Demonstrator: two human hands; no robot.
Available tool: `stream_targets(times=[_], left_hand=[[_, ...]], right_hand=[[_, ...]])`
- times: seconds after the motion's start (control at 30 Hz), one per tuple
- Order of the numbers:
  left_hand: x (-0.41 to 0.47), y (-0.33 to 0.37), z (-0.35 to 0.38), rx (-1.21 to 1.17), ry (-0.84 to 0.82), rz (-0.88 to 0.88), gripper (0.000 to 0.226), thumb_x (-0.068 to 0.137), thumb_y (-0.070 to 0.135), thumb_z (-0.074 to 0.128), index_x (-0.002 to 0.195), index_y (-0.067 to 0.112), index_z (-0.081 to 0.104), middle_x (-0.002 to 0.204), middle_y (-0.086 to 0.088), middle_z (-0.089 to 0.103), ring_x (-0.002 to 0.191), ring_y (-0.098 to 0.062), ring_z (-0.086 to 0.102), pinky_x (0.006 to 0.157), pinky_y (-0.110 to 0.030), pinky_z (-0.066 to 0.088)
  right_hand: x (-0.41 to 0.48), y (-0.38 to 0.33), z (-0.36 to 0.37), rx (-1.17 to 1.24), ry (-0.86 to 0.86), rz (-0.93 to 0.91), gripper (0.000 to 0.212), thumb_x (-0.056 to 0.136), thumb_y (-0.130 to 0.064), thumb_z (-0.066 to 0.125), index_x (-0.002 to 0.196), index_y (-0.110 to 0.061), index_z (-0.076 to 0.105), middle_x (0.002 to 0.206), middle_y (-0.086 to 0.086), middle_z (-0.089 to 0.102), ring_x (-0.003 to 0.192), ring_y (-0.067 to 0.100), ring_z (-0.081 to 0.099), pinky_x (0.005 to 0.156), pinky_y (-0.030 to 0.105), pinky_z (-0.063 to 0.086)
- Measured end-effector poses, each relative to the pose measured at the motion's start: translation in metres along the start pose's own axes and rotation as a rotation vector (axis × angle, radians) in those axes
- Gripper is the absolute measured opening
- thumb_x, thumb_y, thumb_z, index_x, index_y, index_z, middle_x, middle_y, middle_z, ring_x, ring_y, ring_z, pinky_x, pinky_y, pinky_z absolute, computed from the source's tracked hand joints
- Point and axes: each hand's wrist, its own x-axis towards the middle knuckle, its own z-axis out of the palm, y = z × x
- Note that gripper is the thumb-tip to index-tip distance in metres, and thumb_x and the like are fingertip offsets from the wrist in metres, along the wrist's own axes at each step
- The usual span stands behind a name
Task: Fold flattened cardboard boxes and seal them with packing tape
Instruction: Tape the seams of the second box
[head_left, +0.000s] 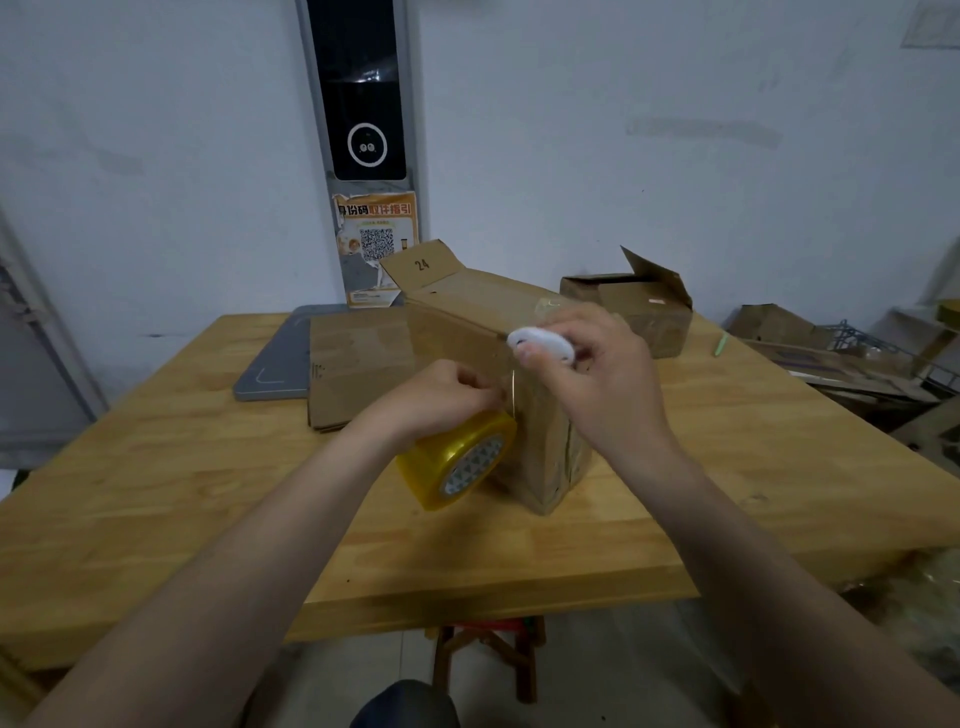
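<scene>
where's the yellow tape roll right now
In the head view the yellow roll of packing tape is centre, just under the left hand, against the near end of the brown cardboard box.

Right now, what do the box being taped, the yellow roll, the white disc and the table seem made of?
Box: brown cardboard, matt, creased at the corners. Roll: clear yellowish plastic tape, glossy, on a printed core. White disc: smooth, likely plastic; too blurred to be sure. Table: pale wood, visible grain and joined strips, slight sheen.
</scene>
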Motion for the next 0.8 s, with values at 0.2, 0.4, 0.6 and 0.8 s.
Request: stream_targets(times=[0.2,0.4,0.6,0.8], left_hand=[[0.002,-0.003,-0.001,-0.076,0.014,-0.012,0.015,0.094,0.041,0.064,0.1,0.035,0.077,0.108,0.006,0.07,0.1,-0.018,0.064,0.082,-0.032,0.055],[0.002,-0.002,-0.001,-0.104,-0.005,0.004,0.016,0.093,0.044,0.067,0.103,0.038,0.076,0.11,0.008,0.069,0.1,-0.016,0.063,0.077,-0.03,0.052],[0.0,0.0,0.001,-0.096,0.003,0.006,0.015,0.094,0.043,0.066,0.102,0.035,0.076,0.107,0.008,0.069,0.098,-0.017,0.064,0.077,-0.031,0.052],[0.0,0.002,0.002,-0.074,0.008,0.014,0.017,0.096,0.043,0.063,0.103,0.032,0.075,0.109,0.007,0.067,0.1,-0.018,0.06,0.09,-0.038,0.053]], right_hand=[[-0.007,0.025,0.019,-0.34,-0.08,-0.089,0.016,0.089,-0.036,0.075,0.096,-0.022,0.077,0.126,-0.01,0.059,0.12,0.012,0.045,0.095,0.025,0.04],[-0.007,0.03,0.021,-0.401,-0.084,-0.077,0.017,0.088,-0.038,0.075,0.093,-0.023,0.078,0.13,-0.011,0.055,0.123,0.012,0.039,0.093,0.024,0.04],[-0.004,0.026,0.024,-0.454,-0.097,-0.08,0.018,0.089,-0.039,0.074,0.09,-0.021,0.077,0.13,-0.009,0.051,0.121,0.015,0.037,0.092,0.03,0.048],[0.003,0.019,0.022,-0.577,-0.166,-0.096,0.025,0.092,-0.04,0.07,0.089,-0.017,0.079,0.134,-0.004,0.046,0.121,0.021,0.037,0.09,0.029,0.047]])
